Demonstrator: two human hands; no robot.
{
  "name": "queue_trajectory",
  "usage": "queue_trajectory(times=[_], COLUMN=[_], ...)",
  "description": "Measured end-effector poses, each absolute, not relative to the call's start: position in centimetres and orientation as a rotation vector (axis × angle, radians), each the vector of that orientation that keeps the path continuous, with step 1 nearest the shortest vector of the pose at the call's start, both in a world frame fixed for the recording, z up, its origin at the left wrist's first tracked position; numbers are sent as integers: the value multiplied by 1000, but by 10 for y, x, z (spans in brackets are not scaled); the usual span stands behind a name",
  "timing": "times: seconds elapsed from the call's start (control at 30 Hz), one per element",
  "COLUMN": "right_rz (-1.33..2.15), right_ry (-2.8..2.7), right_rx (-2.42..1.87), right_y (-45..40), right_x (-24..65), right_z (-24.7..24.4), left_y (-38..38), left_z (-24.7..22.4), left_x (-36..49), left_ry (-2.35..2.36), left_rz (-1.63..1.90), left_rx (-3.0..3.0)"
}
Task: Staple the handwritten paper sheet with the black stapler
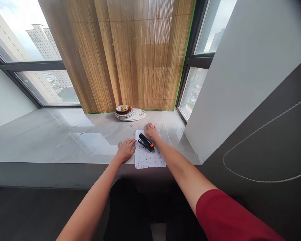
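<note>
A black stapler (144, 143) with an orange-red patch lies slantwise on a white sheet of paper (150, 161) covered in rows of handwriting. The paper's near edge hangs slightly past the edge of the sill. My left hand (126, 149) rests flat at the sheet's left edge, fingers spread, with nothing in it. At the top of the paper my right hand (152, 131) lies just beyond the stapler, its fingers stretched out and holding nothing. Whether that hand touches the stapler I cannot tell.
A stack of plates (126, 113) stands at the back of the tiled window sill (47, 140), before a bamboo blind (130, 60). Tiny dark bits (131, 125) lie on the sill. A wall (223, 73) bounds it at right, where a beaded cord (256, 132) hangs.
</note>
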State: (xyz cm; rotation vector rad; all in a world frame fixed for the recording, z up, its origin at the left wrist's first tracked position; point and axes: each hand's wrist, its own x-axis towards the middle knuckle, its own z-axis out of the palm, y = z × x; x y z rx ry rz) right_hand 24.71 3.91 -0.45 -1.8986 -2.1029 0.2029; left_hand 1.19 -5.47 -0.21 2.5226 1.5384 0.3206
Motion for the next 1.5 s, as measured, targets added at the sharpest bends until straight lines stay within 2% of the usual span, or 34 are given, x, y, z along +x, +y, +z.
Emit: queue_trajectory(times=[0.13, 0.23, 0.4, 0.6, 0.73, 1.0, 1.23, 1.5], right_rz=[91, 152, 220, 170, 299, 314, 263, 574], right_ry=[-2032, -2076, -2130, -1702, -1893, -2068, -1923, -1425], right_rx=[-1860, -1804, -1689, -1452, -1195, -1333, -1334, -1225], right_y=[27, 12, -41, -93, -95, -87, -91, -86], right_x=[248, 258, 294, 299, 281, 277, 285, 294], right_z=[10, 16, 1, -9, -9, -19, -18, -20], left_y=[-56, -58, -60, -62, -70, -73, -67, -66], left_z=[3, 5, 7, 6, -1, -9, -14, -14], left_x=[9, 9, 8, 15, 35, 44, 37, 32], left_ry=[1572, 1579, 1571, 1589, 1759, 1760, 1762, 1728], left_rz=[288, 301, 304, 277, 246, 385, 505, 543], left_rx=[2540, 2554, 2562, 2531, 2370, 2357, 2321, 2284])
